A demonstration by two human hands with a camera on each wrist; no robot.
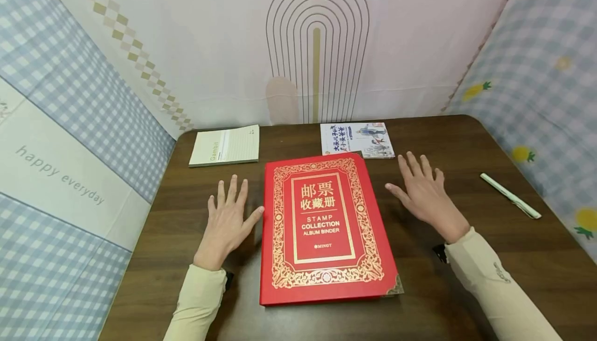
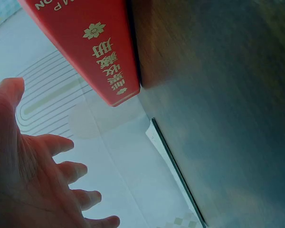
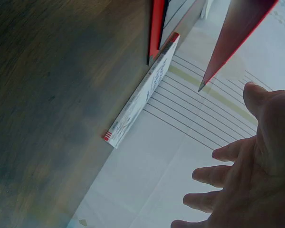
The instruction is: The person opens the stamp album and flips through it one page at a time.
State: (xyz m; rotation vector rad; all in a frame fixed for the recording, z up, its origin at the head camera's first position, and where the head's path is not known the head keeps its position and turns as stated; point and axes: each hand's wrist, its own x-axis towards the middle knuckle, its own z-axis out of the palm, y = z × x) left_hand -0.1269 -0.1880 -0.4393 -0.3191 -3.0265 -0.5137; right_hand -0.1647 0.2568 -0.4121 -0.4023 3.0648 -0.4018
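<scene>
Head view: our left hand [image 1: 225, 227] (nearer) and right hand [image 1: 426, 196], both spread, flank album [image 1: 324, 227], long axis toward worktop's [image 1: 289, 141] back edge.

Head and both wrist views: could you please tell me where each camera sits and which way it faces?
Head: on the head, facing forward and down at the red binder on the table; left hand, right hand and sleeves show.
Left wrist: on that wrist, looking past the left hand at the binder's spine.
Right wrist: on that wrist, looking past the right hand at the white booklet.
Shared: both wrist views show the binder and patterned backdrop.
</scene>
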